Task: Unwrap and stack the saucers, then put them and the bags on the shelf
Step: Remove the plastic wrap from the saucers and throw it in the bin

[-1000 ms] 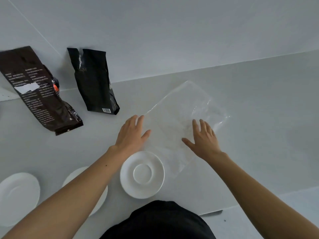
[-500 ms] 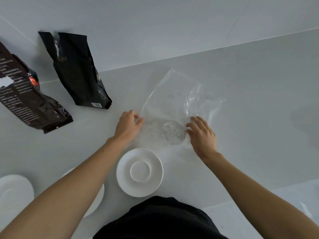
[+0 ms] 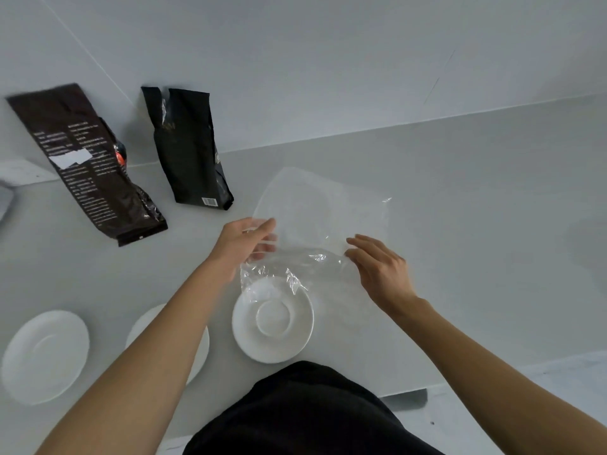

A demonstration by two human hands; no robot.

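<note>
A clear plastic wrap (image 3: pixel 315 221) lies on the grey counter, its near edge lifted and drooping over a white saucer (image 3: pixel 273 323). My left hand (image 3: pixel 244 244) pinches the wrap's left edge. My right hand (image 3: pixel 377 267) grips its right edge with the fingertips. A second saucer (image 3: pixel 197 349) is partly hidden under my left forearm, and a third saucer (image 3: pixel 44 356) sits at the far left. Two dark bags lean on the wall: a brown bag (image 3: pixel 85 159) and a black bag (image 3: pixel 190 149).
The grey counter (image 3: pixel 460 241) stretches to the right and meets a white wall behind. Its front edge runs along the lower right. A white object (image 3: pixel 10 178) shows at the far left edge. My dark clothing fills the bottom centre.
Both hands went from lying flat on the wrap to gripping its edges. The wrap's near part has lifted off the counter and now hangs over the middle saucer.
</note>
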